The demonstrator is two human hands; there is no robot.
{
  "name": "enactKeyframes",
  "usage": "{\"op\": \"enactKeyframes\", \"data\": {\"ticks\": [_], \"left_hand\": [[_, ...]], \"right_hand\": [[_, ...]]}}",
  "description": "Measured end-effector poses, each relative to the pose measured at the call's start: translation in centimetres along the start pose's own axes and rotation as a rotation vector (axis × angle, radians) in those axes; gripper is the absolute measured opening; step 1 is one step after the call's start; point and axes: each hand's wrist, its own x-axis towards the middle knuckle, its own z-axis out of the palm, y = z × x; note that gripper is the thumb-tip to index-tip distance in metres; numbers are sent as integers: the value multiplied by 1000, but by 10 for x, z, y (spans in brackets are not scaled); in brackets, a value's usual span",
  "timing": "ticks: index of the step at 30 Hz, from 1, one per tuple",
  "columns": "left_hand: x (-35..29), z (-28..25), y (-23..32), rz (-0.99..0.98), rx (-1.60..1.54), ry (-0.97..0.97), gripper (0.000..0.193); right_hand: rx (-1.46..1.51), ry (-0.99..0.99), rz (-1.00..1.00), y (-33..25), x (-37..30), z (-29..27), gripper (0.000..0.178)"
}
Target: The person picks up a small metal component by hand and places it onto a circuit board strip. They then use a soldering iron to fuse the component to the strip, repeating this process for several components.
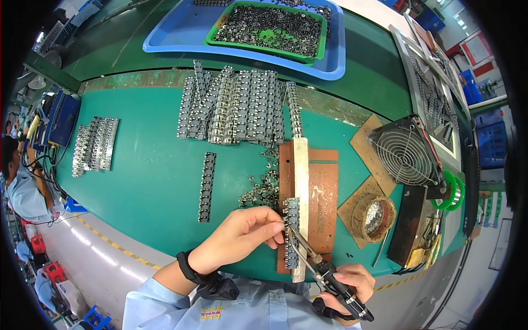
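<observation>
A black-handled soldering iron [336, 285] with a thin metal feed tube is gripped in my right hand [356, 283]. Its tip meets a strip of small dark components [291, 257] lying along a pale bar [300, 170] on a brown board [323, 190]. My left hand [234, 242] is beside that strip, with thumb and forefinger pinched at the iron's tip. Whatever lies between those fingertips is too small to make out. Just beyond the left hand, small loose metal pieces [258, 190] are heaped against the board. A single component strip [207, 187] lies to the left.
Stacked strips [242, 107] lie at the back, and a smaller stack [95, 146] far left. Beyond them, a blue tray [176, 33] holds a green tray [264, 54] of small parts. At right are a fan [404, 154], round pot [371, 217] and green solder spool [454, 191]. A co-worker sits left.
</observation>
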Motion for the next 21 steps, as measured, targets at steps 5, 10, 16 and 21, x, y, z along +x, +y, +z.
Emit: {"op": "enactKeyframes", "data": {"ticks": [5, 10, 16, 21], "left_hand": [[0, 0, 0, -6, 17, 3, 14], [0, 1, 0, 3, 26, 13, 14], [0, 1, -2, 9, 42, 19, 14], [0, 0, -4, 44, 46, 25, 17]], "right_hand": [[2, -5, 10, 1, 0, 0, 43], [-13, -35, 34, -3, 3, -3, 44], [-34, -80, 59, -7, 6, -7, 45], [-36, -76, 57, -7, 6, -6, 44]]}}
